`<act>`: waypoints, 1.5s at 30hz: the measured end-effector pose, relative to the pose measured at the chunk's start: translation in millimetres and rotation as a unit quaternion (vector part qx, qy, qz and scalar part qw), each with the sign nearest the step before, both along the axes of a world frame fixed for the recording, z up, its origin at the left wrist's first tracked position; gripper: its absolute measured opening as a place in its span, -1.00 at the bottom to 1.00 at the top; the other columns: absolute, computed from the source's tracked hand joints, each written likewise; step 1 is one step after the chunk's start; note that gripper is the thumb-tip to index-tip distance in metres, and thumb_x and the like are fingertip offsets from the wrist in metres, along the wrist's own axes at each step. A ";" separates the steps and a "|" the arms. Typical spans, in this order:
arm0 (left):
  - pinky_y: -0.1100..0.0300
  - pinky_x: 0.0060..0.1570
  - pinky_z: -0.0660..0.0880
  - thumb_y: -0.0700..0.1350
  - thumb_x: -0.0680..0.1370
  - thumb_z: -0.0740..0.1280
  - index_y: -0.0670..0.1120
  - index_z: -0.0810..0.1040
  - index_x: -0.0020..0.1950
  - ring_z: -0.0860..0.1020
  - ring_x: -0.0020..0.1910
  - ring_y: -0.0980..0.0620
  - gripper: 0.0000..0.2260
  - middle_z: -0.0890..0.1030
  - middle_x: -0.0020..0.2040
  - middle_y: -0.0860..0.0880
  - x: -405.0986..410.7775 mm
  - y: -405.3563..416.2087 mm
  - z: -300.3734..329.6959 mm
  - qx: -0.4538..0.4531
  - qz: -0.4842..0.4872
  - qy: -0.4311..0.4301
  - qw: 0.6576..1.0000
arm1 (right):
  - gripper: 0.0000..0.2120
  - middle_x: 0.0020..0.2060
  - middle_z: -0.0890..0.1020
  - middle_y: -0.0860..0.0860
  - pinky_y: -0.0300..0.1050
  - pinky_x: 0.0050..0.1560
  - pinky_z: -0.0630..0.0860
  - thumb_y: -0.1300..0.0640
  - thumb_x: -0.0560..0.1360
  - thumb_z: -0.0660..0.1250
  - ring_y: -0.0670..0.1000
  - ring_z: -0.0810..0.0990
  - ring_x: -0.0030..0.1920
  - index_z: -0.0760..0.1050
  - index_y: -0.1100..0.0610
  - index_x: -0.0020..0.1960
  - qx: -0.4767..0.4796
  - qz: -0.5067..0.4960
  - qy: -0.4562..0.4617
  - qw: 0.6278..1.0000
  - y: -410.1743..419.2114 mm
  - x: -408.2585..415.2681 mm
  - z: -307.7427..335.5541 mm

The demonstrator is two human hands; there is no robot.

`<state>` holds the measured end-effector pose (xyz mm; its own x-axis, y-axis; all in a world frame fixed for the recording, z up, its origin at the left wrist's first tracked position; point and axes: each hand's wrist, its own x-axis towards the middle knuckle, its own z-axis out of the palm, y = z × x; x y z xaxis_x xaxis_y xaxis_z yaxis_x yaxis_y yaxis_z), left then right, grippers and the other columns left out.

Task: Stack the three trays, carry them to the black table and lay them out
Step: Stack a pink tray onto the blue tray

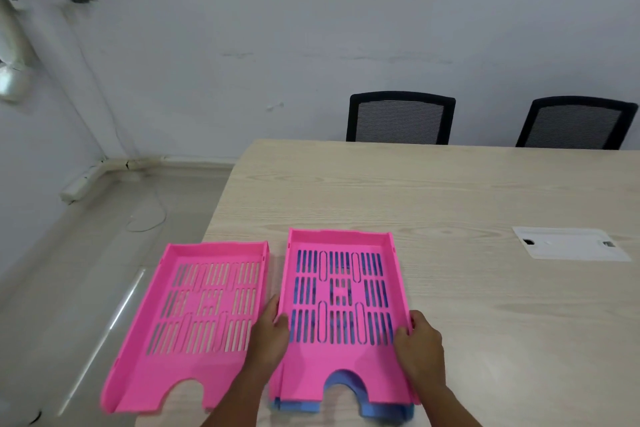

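Pink slotted plastic makes up two of your three trays; the third is blue. Your left hand (272, 331) clasps the left wall of the stacked pink tray (341, 315), thumb hooked over the rim, and your right hand (420, 340) clasps its right wall the same way, fingers curled round the side. Both forearms reach in from the bottom edge. That tray sits on the blue tray (381, 407), which shows under its front notch and through the slots. Just to the left, the second pink tray (194, 322) lies on the desk (485, 305), its left side overhanging the edge above the floor. Farther right, a white cable hatch (568, 242) is set in the pale wood-grain top. Two black mesh chairs (400, 117) stand behind the far edge.
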<state>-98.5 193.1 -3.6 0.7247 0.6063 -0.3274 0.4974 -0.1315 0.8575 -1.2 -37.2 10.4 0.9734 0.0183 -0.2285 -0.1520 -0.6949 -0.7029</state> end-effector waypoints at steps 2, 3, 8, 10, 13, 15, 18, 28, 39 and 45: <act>0.51 -0.41 0.33 -0.20 0.65 0.13 -0.01 0.20 0.56 0.33 -0.27 0.34 -0.54 0.32 0.53 -0.07 3.9 -9.4 -0.6 0.002 -0.010 -0.007 1.000 | -0.90 -0.28 0.63 0.05 0.10 -0.22 0.65 0.24 0.48 0.19 0.07 0.63 -0.30 0.47 0.10 -0.13 -0.013 -0.006 0.001 1.000 -9.6 4.7 -0.2; 0.50 -0.38 0.31 -0.19 0.65 0.13 0.00 0.20 0.55 0.31 -0.31 0.36 -0.54 0.38 0.49 -0.04 6.3 -15.1 0.0 0.000 -0.019 -0.015 1.000 | -0.90 -0.27 0.63 0.06 0.10 -0.21 0.65 0.24 0.48 0.19 0.08 0.63 -0.30 0.47 0.11 -0.12 -0.020 -0.007 0.002 1.000 -15.0 7.1 -1.0; 0.40 -0.30 0.35 -0.18 0.67 0.08 0.03 0.26 0.52 0.38 -0.34 0.31 -0.59 0.50 -0.19 0.28 15.4 -46.7 7.3 -0.018 -0.058 -0.044 0.997 | -0.86 -0.23 0.63 0.08 0.13 -0.15 0.67 0.26 0.53 0.15 0.10 0.64 -0.27 0.48 0.13 -0.06 -0.042 -0.014 0.006 0.999 -42.6 21.0 -2.3; 0.28 -0.35 0.37 -0.16 0.67 0.06 0.07 0.24 0.53 0.39 -0.41 0.15 -0.58 0.62 -0.23 0.03 20.0 -55.1 3.7 -0.008 -0.062 -0.037 0.997 | -0.84 -0.22 0.64 0.08 0.13 -0.14 0.68 0.27 0.55 0.14 0.09 0.65 -0.27 0.48 0.14 -0.05 -0.042 -0.016 0.006 0.999 -51.5 25.4 -3.3; 0.25 -0.33 0.41 -0.16 0.67 0.05 0.05 0.31 0.50 0.51 -0.36 -0.01 -0.60 0.69 -0.10 -0.09 26.9 -65.0 2.7 0.008 -0.058 -0.032 0.998 | -0.83 -0.23 0.64 0.09 0.12 -0.16 0.67 0.28 0.55 0.13 0.09 0.64 -0.27 0.49 0.15 -0.06 -0.043 -0.025 -0.005 0.999 -64.1 31.0 -4.0; 0.31 -0.29 0.43 -0.17 0.67 0.05 0.02 0.38 0.47 0.54 -0.29 0.03 -0.62 0.67 -0.15 0.07 30.3 -71.5 2.8 0.011 -0.064 -0.040 0.997 | -0.83 -0.24 0.63 0.09 0.05 -0.20 0.64 0.29 0.56 0.13 0.08 0.63 -0.28 0.49 0.17 -0.06 -0.041 -0.029 -0.008 0.999 -71.4 34.0 -3.1; 0.35 -0.45 0.38 -0.17 0.67 0.05 0.01 0.43 0.43 0.47 -0.43 0.13 -0.64 0.69 -0.18 0.02 31.2 -76.4 0.5 0.020 -0.057 -0.038 0.997 | -0.83 -0.25 0.63 0.07 -0.01 -0.23 0.62 0.30 0.58 0.13 0.05 0.63 -0.29 0.49 0.17 -0.06 -0.030 -0.024 -0.001 0.999 -77.6 37.0 -3.1; 0.36 -0.48 0.42 -0.20 0.67 0.08 -0.01 0.47 0.37 0.54 -0.44 0.05 -0.67 0.69 -0.20 0.00 26.6 -76.0 8.1 0.045 -0.025 -0.054 0.997 | -0.84 -0.27 0.64 0.08 0.06 -0.20 0.66 0.29 0.56 0.14 0.06 0.64 -0.31 0.48 0.17 -0.10 -0.030 0.003 -0.011 0.999 -76.0 35.2 -9.8; 0.18 -0.34 0.54 -0.19 0.66 0.09 0.01 0.45 0.38 0.62 -0.34 0.03 -0.67 0.70 -0.15 0.00 25.8 -79.1 1.5 0.047 -0.045 -0.048 0.997 | -0.83 -0.27 0.64 0.07 0.08 -0.19 0.68 0.27 0.60 0.14 0.05 0.65 -0.30 0.47 0.15 -0.10 -0.025 0.007 -0.020 0.999 -82.9 35.4 -15.9; 0.24 -0.32 0.53 -0.19 0.66 0.08 -0.04 0.42 0.41 0.64 -0.28 0.02 -0.66 0.69 -0.09 0.00 33.2 -76.3 0.7 0.059 -0.053 -0.035 0.996 | -0.84 -0.26 0.63 0.07 0.03 -0.22 0.65 0.24 0.62 0.13 0.04 0.63 -0.30 0.47 0.15 -0.06 -0.020 0.014 -0.032 0.999 -83.3 39.1 -15.2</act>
<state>-65.3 116.8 -2.9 0.8046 0.5574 -0.2048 0.4156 -0.2823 0.8646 37.9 -120.5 -4.8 0.9852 0.0375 -0.1670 -0.0881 -0.7256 -0.6825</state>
